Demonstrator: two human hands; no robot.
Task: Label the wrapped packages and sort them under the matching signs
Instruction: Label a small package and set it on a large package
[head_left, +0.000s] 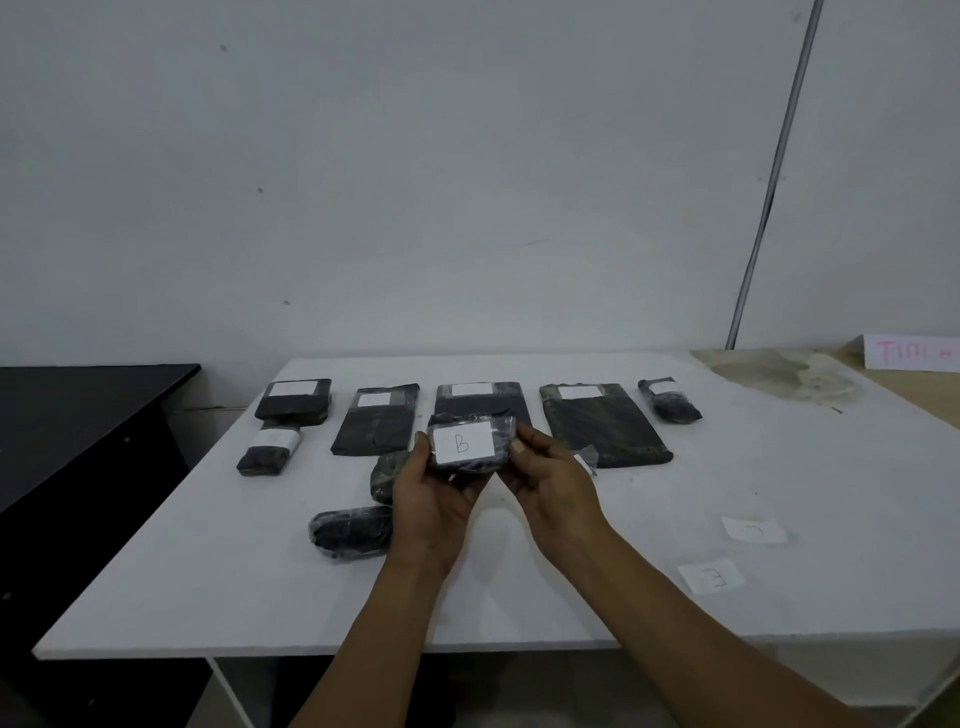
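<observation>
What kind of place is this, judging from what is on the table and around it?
Probably a plain workroom set up for sorting parcels, not a home. A bare white table stands against an unpainted wall, dark wrapped packages lie in a row on it, and loose paper labels wait at its right side.

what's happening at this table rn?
A person holds a small wrapped package above the white table, left hand and right hand gripping its ends. Its white label reads B. Five labelled packages sit in a row at the back, another labelled one lies near the left end. Two dark packages without visible labels lie by the left hand. Two loose paper labels lie at right.
</observation>
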